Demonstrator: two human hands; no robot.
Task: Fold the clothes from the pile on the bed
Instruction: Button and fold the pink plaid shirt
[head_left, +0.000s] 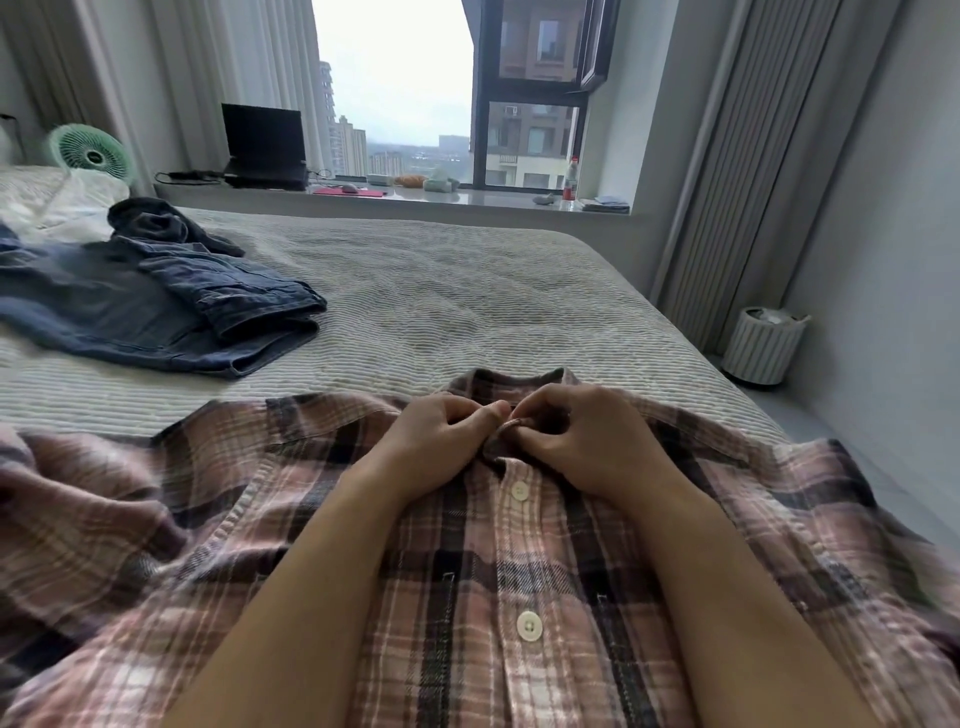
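A pink and black plaid shirt (467, 577) lies front up on the bed (441, 291), collar away from me, with two white buttons showing down its placket. My left hand (441, 441) and my right hand (582, 436) meet just below the collar, both pinching the placket fabric at the top button. The button itself is hidden under my fingers. A pile of blue denim clothes (156, 296) lies at the left of the bed, apart from the shirt.
White bedding (47, 202) and a green fan (91, 156) are at the far left. A laptop (265, 148), a bottle (570, 182) and small items stand on the window ledge. A white ribbed bin (761, 345) stands on the floor right of the bed.
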